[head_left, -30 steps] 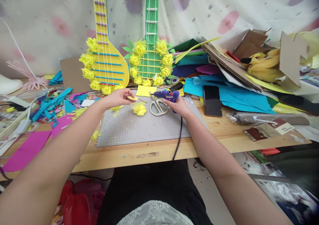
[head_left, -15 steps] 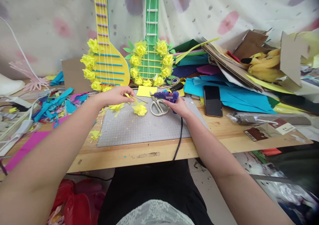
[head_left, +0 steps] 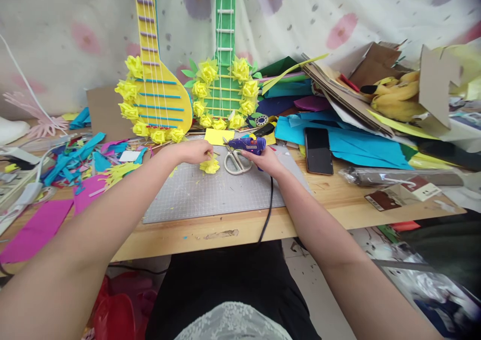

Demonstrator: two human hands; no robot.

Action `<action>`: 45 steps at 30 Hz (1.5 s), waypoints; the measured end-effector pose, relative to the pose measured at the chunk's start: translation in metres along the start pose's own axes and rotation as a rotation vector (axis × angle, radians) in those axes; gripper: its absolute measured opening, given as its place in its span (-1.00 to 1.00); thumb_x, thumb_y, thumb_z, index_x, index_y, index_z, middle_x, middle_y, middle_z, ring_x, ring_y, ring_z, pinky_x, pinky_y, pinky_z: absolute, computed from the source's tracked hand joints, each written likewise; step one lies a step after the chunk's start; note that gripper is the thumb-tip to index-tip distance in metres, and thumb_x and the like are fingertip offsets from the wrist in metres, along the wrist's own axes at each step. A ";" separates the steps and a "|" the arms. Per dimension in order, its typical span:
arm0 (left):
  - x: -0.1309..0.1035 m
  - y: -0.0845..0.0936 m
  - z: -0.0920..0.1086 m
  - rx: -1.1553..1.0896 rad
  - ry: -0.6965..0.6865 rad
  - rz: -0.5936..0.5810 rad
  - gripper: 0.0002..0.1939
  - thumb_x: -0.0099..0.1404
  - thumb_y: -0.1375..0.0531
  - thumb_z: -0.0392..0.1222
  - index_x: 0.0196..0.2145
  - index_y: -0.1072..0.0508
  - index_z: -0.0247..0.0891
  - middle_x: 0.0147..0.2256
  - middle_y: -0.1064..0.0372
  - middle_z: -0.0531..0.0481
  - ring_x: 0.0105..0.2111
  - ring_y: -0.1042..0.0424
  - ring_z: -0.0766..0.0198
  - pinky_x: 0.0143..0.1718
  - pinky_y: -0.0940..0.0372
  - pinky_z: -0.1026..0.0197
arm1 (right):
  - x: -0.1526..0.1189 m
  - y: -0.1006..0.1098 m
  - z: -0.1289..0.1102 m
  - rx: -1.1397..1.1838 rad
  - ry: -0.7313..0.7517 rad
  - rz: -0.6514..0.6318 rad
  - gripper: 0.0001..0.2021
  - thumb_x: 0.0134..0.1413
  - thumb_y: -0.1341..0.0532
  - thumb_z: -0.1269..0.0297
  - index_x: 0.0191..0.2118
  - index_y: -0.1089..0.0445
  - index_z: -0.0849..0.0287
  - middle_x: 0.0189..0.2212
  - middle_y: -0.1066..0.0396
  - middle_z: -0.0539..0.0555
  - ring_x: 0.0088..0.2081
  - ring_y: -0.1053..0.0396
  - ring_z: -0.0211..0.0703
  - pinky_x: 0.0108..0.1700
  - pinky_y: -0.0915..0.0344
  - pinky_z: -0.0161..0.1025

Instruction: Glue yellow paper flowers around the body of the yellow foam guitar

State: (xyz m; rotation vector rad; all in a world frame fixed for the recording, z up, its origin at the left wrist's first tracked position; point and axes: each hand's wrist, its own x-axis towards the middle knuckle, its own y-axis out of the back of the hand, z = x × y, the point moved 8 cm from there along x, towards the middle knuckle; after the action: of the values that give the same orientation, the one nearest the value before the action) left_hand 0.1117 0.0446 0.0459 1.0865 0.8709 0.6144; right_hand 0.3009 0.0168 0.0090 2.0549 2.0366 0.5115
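Observation:
My right hand [head_left: 264,161] is wrapped round a purple glue gun [head_left: 246,144], its nozzle pointing left. A black cord [head_left: 269,214] runs from it over the table's front edge. Just below the gun lie scissors with pale handles [head_left: 230,165]. My left hand [head_left: 195,152] is closed, fingertips pinched together just above a yellow paper flower [head_left: 209,166] on the grey cutting mat [head_left: 218,194]. What the fingertips hold is hidden. Behind the hands lies a yellow paper piece [head_left: 218,137].
A yellow paper guitar [head_left: 161,97] and a green one [head_left: 225,87], trimmed with yellow flowers, stand at the back. Coloured paper scraps [head_left: 71,159] lie left. A phone [head_left: 318,151], blue paper [head_left: 364,144] and stacked cardboard [head_left: 338,89] lie right.
My left hand has moved slightly right and down to the yellow flower, its fingers closing together. The right hand keeps hold of the glue gun. The whole view has shifted a little.

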 end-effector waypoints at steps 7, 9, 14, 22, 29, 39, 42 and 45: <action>-0.002 0.001 0.000 -0.058 0.034 -0.022 -0.78 0.05 -0.13 -0.19 -0.31 -0.46 -0.24 -0.27 -0.45 -0.09 -0.26 -0.37 0.14 -0.14 -0.24 0.20 | 0.002 0.002 0.007 -0.004 -0.033 0.061 -0.60 -0.20 -0.30 -0.06 -0.36 -0.45 0.20 -0.47 -0.46 0.10 -0.34 -0.42 -0.10 -0.27 -0.34 -0.20; -0.005 0.003 -0.002 -0.063 0.069 -0.015 -0.76 0.06 -0.13 -0.18 -0.28 -0.45 -0.24 -0.24 -0.45 -0.09 -0.23 -0.37 0.14 -0.13 -0.24 0.21 | 0.004 0.008 0.012 -0.020 -0.067 0.134 -0.59 -0.19 -0.28 -0.10 -0.41 -0.43 0.20 -0.50 -0.44 0.10 -0.38 -0.41 -0.11 -0.32 -0.33 -0.21; -0.011 0.003 -0.013 -0.075 0.135 0.006 -0.77 0.05 -0.11 -0.19 -0.30 -0.43 -0.24 -0.25 -0.46 -0.07 -0.27 -0.39 0.16 -0.20 -0.26 0.22 | 0.010 0.035 0.031 -0.007 -0.182 0.300 -0.58 -0.19 -0.26 -0.13 -0.45 -0.38 0.19 -0.64 -0.33 0.03 -0.58 -0.28 -0.22 -0.50 -0.24 -0.26; -0.017 -0.006 -0.028 -0.236 0.157 -0.015 -0.85 0.00 -0.13 -0.17 -0.40 -0.37 -0.19 -0.48 -0.45 0.01 -0.43 -0.39 0.18 -0.41 -0.21 0.24 | 0.016 0.036 0.040 -0.278 -0.183 0.216 -0.55 -0.21 -0.25 -0.19 -0.49 -0.39 0.17 -0.55 -0.40 0.13 -0.39 -0.40 0.00 -0.32 -0.30 -0.14; -0.018 0.006 -0.018 -0.169 0.107 0.050 -0.73 0.02 -0.12 -0.11 -0.30 -0.43 -0.24 -0.27 -0.44 -0.07 -0.29 -0.38 0.15 -0.22 -0.26 0.19 | 0.017 0.034 0.041 -0.384 -0.217 0.205 -0.55 -0.18 -0.24 -0.15 -0.35 -0.41 0.18 -0.36 -0.46 0.21 -0.24 -0.42 0.12 -0.18 -0.30 -0.04; -0.011 0.009 -0.007 -0.014 0.068 -0.007 -0.62 0.13 -0.04 -0.10 -0.14 -0.43 -0.30 -0.13 -0.43 -0.13 -0.18 -0.39 0.15 -0.14 -0.25 0.20 | -0.025 0.011 -0.060 -0.414 0.469 0.369 -0.61 0.08 -0.16 0.10 0.00 -0.21 0.16 -0.21 -0.36 0.17 -0.16 -0.33 -0.04 -0.11 -0.27 -0.05; -0.009 0.006 -0.001 0.032 0.052 -0.027 -0.62 0.15 -0.02 -0.12 -0.12 -0.42 -0.29 -0.10 -0.43 -0.11 -0.16 -0.39 0.17 -0.16 -0.25 0.25 | -0.026 -0.047 -0.065 -0.484 0.547 0.039 -0.46 -0.03 -0.27 0.09 0.04 -0.17 0.20 -0.20 -0.38 0.19 -0.14 -0.34 0.02 -0.13 -0.28 -0.05; -0.009 0.002 -0.001 0.021 0.062 -0.041 -0.63 0.15 -0.02 -0.12 -0.14 -0.42 -0.28 -0.14 -0.45 -0.11 -0.20 -0.40 0.19 -0.20 -0.25 0.25 | -0.022 -0.080 -0.059 -0.616 0.562 -0.105 -0.40 -0.10 -0.33 0.12 0.04 -0.17 0.24 -0.12 -0.37 0.26 -0.05 -0.31 0.12 -0.05 -0.23 0.01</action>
State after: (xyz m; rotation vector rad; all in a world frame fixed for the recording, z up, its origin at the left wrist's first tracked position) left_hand 0.1062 0.0389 0.0505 1.0705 0.9536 0.6083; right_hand 0.2048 -0.0086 0.0307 1.5254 1.8709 1.6027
